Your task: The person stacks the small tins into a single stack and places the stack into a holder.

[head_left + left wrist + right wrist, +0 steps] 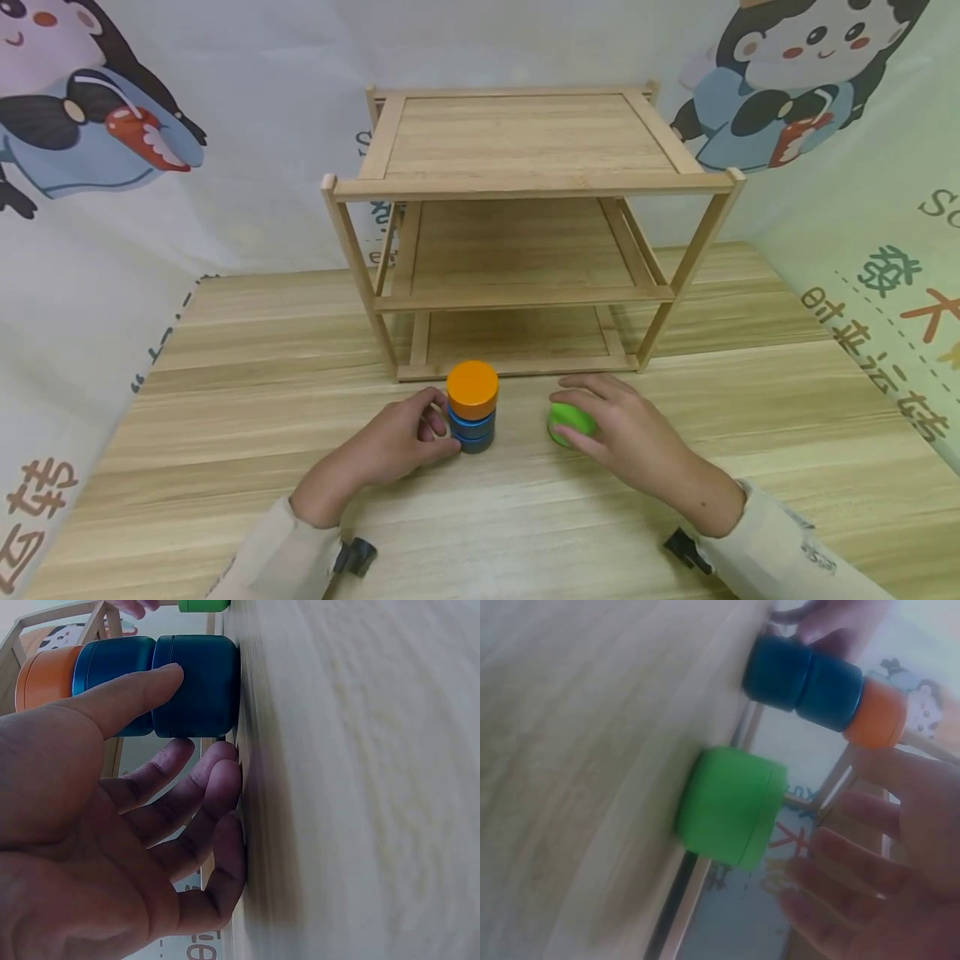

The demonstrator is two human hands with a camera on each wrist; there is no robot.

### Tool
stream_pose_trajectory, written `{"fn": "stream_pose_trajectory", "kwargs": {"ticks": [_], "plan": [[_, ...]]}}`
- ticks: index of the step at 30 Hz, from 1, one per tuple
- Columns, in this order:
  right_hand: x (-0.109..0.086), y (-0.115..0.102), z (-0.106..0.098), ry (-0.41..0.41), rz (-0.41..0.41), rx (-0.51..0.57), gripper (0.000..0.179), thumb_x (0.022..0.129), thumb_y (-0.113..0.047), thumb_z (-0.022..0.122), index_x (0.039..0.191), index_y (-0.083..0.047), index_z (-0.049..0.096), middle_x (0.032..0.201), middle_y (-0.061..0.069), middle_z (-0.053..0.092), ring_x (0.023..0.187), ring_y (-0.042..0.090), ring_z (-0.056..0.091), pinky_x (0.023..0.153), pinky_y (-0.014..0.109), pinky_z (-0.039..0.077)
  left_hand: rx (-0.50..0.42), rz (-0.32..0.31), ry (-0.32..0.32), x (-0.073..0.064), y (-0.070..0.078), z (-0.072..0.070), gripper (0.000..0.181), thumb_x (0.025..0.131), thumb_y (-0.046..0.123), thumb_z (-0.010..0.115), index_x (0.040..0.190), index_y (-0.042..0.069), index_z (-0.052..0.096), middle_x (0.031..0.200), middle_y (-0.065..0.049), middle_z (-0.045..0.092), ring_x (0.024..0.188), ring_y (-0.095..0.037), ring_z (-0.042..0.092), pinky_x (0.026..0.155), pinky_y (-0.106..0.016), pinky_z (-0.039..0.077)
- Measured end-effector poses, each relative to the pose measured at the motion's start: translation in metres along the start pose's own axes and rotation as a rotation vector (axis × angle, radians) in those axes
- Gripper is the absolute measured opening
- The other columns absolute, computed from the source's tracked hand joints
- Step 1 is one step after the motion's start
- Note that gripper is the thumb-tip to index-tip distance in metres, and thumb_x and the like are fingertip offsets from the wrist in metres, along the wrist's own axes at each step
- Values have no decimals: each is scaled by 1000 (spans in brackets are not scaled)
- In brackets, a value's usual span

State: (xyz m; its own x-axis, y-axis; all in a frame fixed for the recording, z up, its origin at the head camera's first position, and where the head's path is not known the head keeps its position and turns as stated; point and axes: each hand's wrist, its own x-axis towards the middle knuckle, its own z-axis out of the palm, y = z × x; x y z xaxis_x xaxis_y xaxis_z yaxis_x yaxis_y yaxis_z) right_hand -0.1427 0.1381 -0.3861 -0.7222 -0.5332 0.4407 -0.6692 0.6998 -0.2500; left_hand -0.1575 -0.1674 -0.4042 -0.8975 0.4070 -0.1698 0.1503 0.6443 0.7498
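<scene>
Head view: an orange tin (472, 389) tops two blue tins (472, 428), seemingly stacked so far, just beyond a loosely curved left hand (401, 437), contact unclear; a green tin (570, 419) stands unstacked under the right hand (626, 429), its parted fingers gripping nothing.

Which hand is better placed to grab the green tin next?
The right hand, I'd judge: it hovers empty, close over the green tin, while the left hand is farther off, beside the stack.
</scene>
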Motion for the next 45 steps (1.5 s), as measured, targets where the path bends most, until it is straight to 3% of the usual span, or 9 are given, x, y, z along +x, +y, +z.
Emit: {"fn": "stream_pose_trajectory", "kwargs": {"ticks": [11,29,45], "plan": [[-3,7,4,-14,11,-2,33,80,-23,85,108,-7,74,117,13,70,106,29,68,85,38,59,2,-4,6,0,0,-1,42,89,22,77,120,6,54,94,-2,61,81,-15,56,74,-25,48],[-5,10,6,-127,70,28,33,82,-22,83,108,-5,73,116,13,71,108,29,68,87,37,59,6,-2,4,-2,3,-1,40,89,21,76,119,6,54,94,-3,61,80,-14,56,74,-25,49],[-3,10,6,-169,52,14,33,82,-23,84,109,-7,75,119,12,69,106,27,69,85,36,59,12,8,4,-2,1,-2,41,89,22,76,120,5,54,94,-3,62,80,-14,57,73,-24,49]]}}
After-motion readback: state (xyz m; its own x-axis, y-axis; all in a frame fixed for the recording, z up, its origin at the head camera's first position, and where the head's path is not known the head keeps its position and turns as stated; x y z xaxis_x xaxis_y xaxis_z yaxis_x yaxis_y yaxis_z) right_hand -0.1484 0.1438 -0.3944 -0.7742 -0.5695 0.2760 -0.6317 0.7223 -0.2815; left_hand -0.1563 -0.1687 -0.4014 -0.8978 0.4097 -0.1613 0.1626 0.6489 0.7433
